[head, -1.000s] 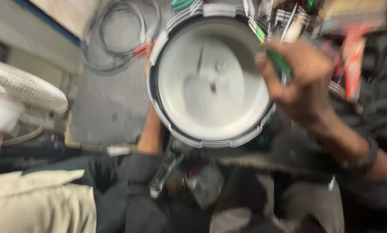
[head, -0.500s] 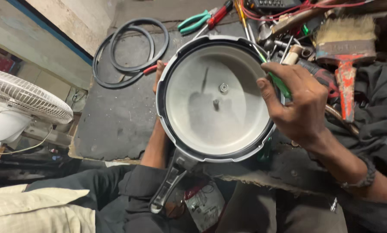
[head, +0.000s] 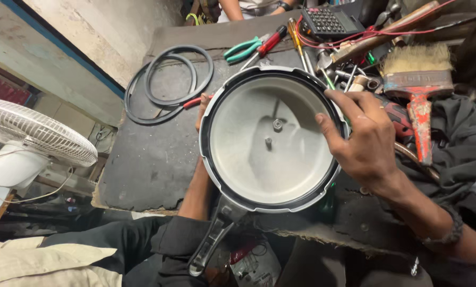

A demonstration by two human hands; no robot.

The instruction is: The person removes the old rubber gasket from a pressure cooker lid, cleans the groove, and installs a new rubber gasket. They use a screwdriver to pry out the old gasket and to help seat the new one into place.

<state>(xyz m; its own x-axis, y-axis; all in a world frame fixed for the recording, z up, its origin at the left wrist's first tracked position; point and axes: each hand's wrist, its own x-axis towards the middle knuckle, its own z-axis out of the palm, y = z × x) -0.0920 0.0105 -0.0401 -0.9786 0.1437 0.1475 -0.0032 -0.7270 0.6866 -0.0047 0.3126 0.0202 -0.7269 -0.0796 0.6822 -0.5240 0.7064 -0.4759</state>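
Observation:
A pressure cooker lid [head: 272, 141] lies upside down over the dark workbench, its pale inner face up, a black gasket seated round the rim and a black handle [head: 211, 242] pointing toward me. My right hand [head: 363, 141] rests on the lid's right rim, thumb inside, fingers over the gasket edge. My left hand [head: 202, 109] is under the lid at its left side; only the fingertips show, the forearm running below.
Two loose black rubber gaskets [head: 169, 82] lie at the bench's left rear. Green-handled pliers [head: 243, 49], screwdrivers, a calculator [head: 325, 21], a wide paintbrush [head: 416, 79] and wires crowd the back right. A white fan [head: 33, 141] stands left. Another person sits beyond the bench.
The view has steadied and pulled back. My right hand has let go of the green-handled tool and now presses on the lid's right rim. The lid stays held from below.

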